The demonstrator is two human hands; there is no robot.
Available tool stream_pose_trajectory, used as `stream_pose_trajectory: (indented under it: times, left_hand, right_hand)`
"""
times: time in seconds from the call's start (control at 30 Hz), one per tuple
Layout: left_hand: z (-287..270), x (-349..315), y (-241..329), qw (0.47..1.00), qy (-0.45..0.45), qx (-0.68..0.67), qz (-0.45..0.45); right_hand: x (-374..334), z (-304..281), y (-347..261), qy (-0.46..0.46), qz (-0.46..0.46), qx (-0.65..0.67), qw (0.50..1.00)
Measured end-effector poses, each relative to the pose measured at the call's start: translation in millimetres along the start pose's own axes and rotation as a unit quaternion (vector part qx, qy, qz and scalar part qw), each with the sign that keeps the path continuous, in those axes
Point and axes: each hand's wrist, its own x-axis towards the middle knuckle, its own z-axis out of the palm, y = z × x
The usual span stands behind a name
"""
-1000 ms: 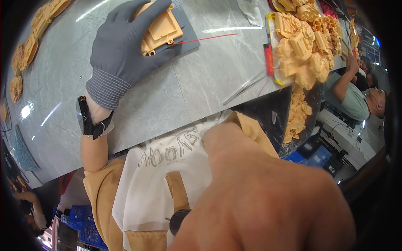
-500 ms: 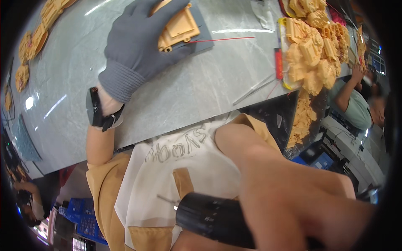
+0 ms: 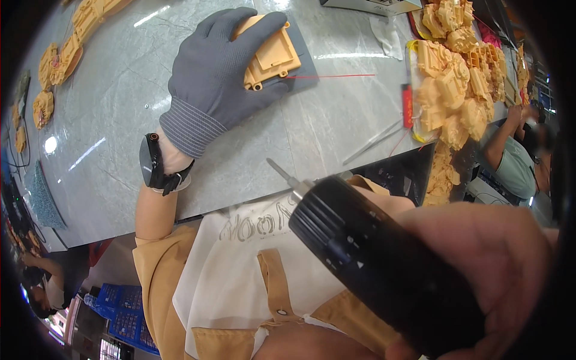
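Observation:
My left hand (image 3: 213,75), in a grey knit glove, is closed over a yellow-orange plastic housing (image 3: 277,55) at the far middle of the table. Beneath the housing lies a dark grey pad (image 3: 305,57). A thin red wire (image 3: 342,76) runs rightward from the housing's near edge. Close to the camera, my bare right hand (image 3: 498,252) is wrapped round a black cylindrical electric screwdriver (image 3: 366,246). Its metal bit (image 3: 279,169) points up and left over the table's near edge, apart from the housing. Part of the right hand's grip is hidden behind the tool.
A heap of yellow-orange plastic parts (image 3: 453,84) stands on the right, beside tweezers (image 3: 373,144) and a red tag (image 3: 407,107). More such parts (image 3: 72,51) line the far left. Other people (image 3: 510,159) sit beyond the table. Blue crates (image 3: 129,318) stand lower left.
My right hand has raised the screwdriver from low by my lap, and its bit now points toward the table. The left hand keeps hold of the housing; the whole view has shifted slightly.

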Motion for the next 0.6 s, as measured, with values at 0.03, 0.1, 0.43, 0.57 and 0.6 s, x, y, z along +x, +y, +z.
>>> stream_pose_trajectory:
  times: [0.03,0.1,0.43,0.57,0.6]
  left_hand:
    - [1.7,-2.6,-2.3,1.0,-0.003,-0.003,-0.009]
    - [1.4,-2.2,-2.0,1.0,-0.007,-0.009,-0.015]
    - [-1.1,-4.6,-1.6,1.0,0.002,-0.008,-0.01]
    - [5.3,2.6,-5.4,1.0,0.018,0.0,0.015]
    - [4.4,-1.4,-6.3,1.0,0.017,0.004,0.018]
  right_hand:
    - [-0.4,-0.3,-0.5,0.0,0.0,0.002,1.0]
    - [0.0,1.4,-6.2,0.002,-0.003,0.002,1.0]
    - [2.4,-4.2,-5.2,-0.001,-0.016,0.009,1.0]
    - [-6.0,10.4,26.6,-0.013,-0.03,0.017,0.999]
    - [-13.4,14.9,40.4,-0.017,-0.04,0.025,0.999]
